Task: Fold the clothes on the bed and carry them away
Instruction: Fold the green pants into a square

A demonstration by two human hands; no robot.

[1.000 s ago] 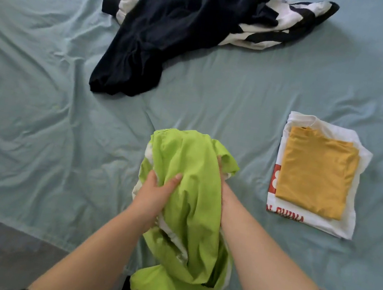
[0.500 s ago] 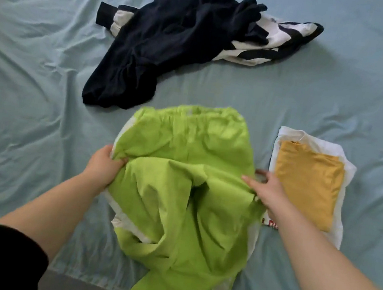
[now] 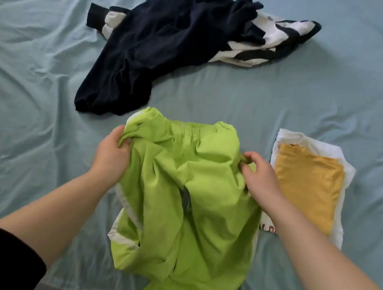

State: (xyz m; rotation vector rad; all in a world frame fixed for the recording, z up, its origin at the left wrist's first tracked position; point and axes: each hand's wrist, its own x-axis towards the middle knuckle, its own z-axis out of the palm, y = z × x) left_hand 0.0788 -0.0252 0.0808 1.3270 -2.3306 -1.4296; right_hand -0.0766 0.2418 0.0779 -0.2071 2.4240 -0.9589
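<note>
Standing at the near edge of the bed. The pale blue-green sheet [image 3: 32, 98] is rumpled under everything.

The lime-green pants [image 3: 188, 193] lie in front of me, elastic waistband on the far side, legs trailing back toward me and over the bed's edge. White stripes show along the side seams. The cloth is bunched and twisted through the seat and not yet flat.

My left hand [image 3: 110, 155] has its fingers curled, pinching a fold at the left hip just below the waistband. My right hand [image 3: 261, 176] has thumb and fingers closed in a pinch on the right hip. Both grips sit at the outer seams because, I judge, a sideways pull from there will spread the garment and take out the twist before any fold.

Just right of the pants is the finished stack, a folded mustard top [image 3: 307, 188] on a folded white T-shirt [image 3: 290, 137] with red lettering at its near edge. My right forearm crosses its near corner. I think it is kept close so the pants can go on top without a reach.

Farther up the bed, well apart from my hands, a dark navy garment [image 3: 149, 53] lies in a heap, partly over a black-and-white piece [image 3: 273, 45]. Both are unfolded.

Judgement: two are folded, one is in hand, two remain, and nothing has been carried off. Risk: the dangling legs may drag the pants off the edge if I let go.
</note>
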